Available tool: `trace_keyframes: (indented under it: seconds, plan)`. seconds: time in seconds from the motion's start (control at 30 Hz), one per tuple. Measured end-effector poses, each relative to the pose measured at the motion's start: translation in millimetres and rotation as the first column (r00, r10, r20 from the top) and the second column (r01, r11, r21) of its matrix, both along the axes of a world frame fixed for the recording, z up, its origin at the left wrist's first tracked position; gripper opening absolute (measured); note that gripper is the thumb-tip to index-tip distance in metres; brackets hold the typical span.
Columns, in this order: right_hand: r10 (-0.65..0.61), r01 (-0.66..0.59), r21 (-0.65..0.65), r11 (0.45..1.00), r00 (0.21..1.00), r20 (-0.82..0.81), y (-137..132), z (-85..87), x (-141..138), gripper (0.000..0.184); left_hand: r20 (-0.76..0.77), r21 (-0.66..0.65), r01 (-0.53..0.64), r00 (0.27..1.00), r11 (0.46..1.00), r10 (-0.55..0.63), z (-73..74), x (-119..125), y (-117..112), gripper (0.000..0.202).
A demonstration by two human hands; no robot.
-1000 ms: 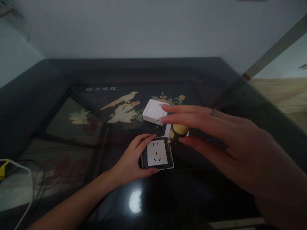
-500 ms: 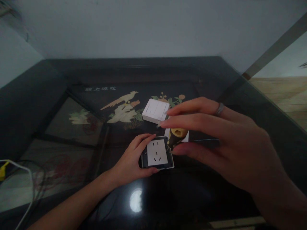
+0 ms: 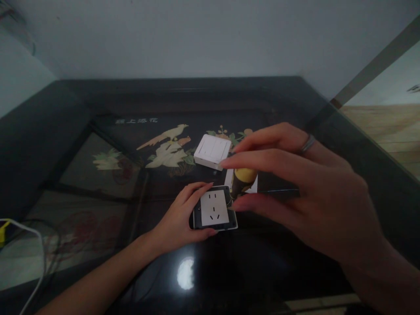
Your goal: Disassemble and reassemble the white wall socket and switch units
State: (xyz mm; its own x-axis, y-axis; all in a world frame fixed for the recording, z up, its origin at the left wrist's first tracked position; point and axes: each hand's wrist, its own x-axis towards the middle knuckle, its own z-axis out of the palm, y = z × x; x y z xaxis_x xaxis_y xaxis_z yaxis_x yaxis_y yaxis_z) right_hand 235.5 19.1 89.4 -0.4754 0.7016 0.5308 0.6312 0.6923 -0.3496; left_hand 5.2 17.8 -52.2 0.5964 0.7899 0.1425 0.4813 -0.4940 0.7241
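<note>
A wall socket (image 3: 215,208) with a white face and dark frame lies flat on the black glass table (image 3: 65,131). My left hand (image 3: 179,218) grips it by its left edge, fingers curled over the top and thumb under the bottom. A yellow-and-black screwdriver handle (image 3: 242,180) stands upright at the socket's right edge. My right hand (image 3: 295,192) pinches that handle between thumb and fingertips, the other fingers stretched out to the left. A ring sits on one finger.
A white multi-rocker switch (image 3: 212,151) lies behind the socket on the bird-and-flower inlay. A white plate (image 3: 252,183) shows partly under the screwdriver. A thin metal rod (image 3: 278,190) lies to the right. White and yellow cables (image 3: 19,227) trail at the left edge.
My right hand has turned on the screwdriver handle, fingers shifting up and the ring finger rotating back. The left hand and the socket have stayed put.
</note>
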Motion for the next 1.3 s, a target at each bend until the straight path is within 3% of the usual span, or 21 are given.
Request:
trace_keyframes:
  seconds: [0.07,0.13,0.23,0.33,0.53,0.7,0.8,0.97,1.07,1.17,1.3]
  plan:
    - [-0.061,0.062,0.04,0.997,0.998,-0.017,-0.1,-2.0,-3.4,0.016,-0.004,-0.005,0.001,1.0,1.0,-0.001,0.2,-0.2,0.1,0.086]
    - [-0.093,0.094,0.031,0.995,0.996,-0.011,-0.6,-2.0,-4.2,0.021,-0.015,-0.012,0.002,1.0,1.0,-0.002,0.2,-0.5,0.0,0.086]
    - [-0.029,0.029,-0.043,0.999,1.0,0.006,-0.7,0.5,-0.2,0.034,-0.022,-0.02,0.006,1.0,1.0,-0.007,-0.3,-0.7,0.0,0.086]
    - [0.072,-0.07,-0.096,0.993,0.997,0.018,0.3,0.4,2.8,0.034,-0.021,-0.016,0.006,1.0,1.0,-0.006,-1.1,-0.3,0.5,0.085]
    - [-0.006,0.006,0.0,1.0,0.998,-0.056,-2.2,-6.7,-5.9,0.02,-0.014,0.015,0.005,1.0,1.0,-0.005,-1.2,0.5,0.2,0.087]
    - [0.056,-0.055,-0.087,0.995,0.998,0.006,-4.5,-0.4,-0.9,0.036,-0.035,0.0,0.001,0.999,1.0,-0.001,-1.3,0.4,-0.6,0.088]
    - [0.099,-0.097,-0.111,0.989,0.995,0.019,-2.8,-0.1,2.2,0.032,-0.028,-0.015,-0.006,1.0,1.0,0.005,-0.9,0.4,-0.3,0.085]
    - [0.003,-0.003,0.005,1.0,0.999,-0.045,-2.0,-5.7,-4.9,0.017,-0.013,-0.027,-0.015,1.0,1.0,0.015,1.7,0.6,0.1,0.084]
    - [-0.033,0.033,-0.029,0.999,0.999,-0.008,-3.1,-3.4,-4.2,0.027,-0.026,-0.023,-0.017,1.0,1.0,0.017,1.3,0.3,-0.1,0.086]
    - [0.041,-0.037,-0.108,0.993,0.999,0.035,-2.3,1.0,1.6,0.038,-0.031,-0.014,-0.009,0.999,1.0,0.009,-0.2,0.0,0.2,0.087]
    - [0.096,-0.095,-0.096,0.991,0.995,0.002,-0.2,1.3,2.2,0.025,-0.028,-0.019,0.0,1.0,1.0,-0.001,0.4,0.6,0.7,0.086]
